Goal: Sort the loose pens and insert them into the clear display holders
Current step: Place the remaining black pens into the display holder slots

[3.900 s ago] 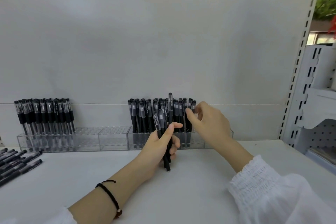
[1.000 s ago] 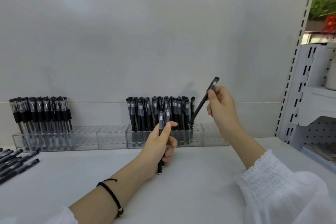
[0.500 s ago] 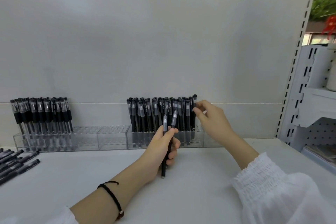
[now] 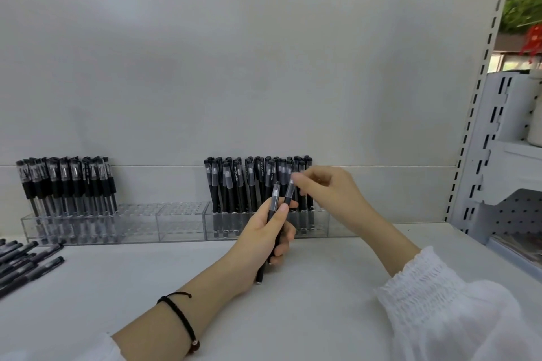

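My left hand [image 4: 261,239] grips two black pens [image 4: 274,199] upright in front of the middle clear holder [image 4: 319,224]. My right hand [image 4: 328,190] pinches the cap end of the right one of these pens [image 4: 289,191]. Behind them, the middle holder carries several black pens [image 4: 249,182] standing in rows. A second clear holder [image 4: 137,221] to the left has several pens [image 4: 67,182] at its left end. Loose black pens [image 4: 26,261] lie on the white shelf at the far left.
The white back panel [image 4: 234,67] rises straight behind the holders. A slotted upright [image 4: 475,114] and another white shelf unit [image 4: 516,155] stand at the right. The white shelf surface [image 4: 322,287] spreads out in front of the holders.
My right hand set a pen into the right end of the middle holder, then came back to the pens in my left hand and pinched the top of one.
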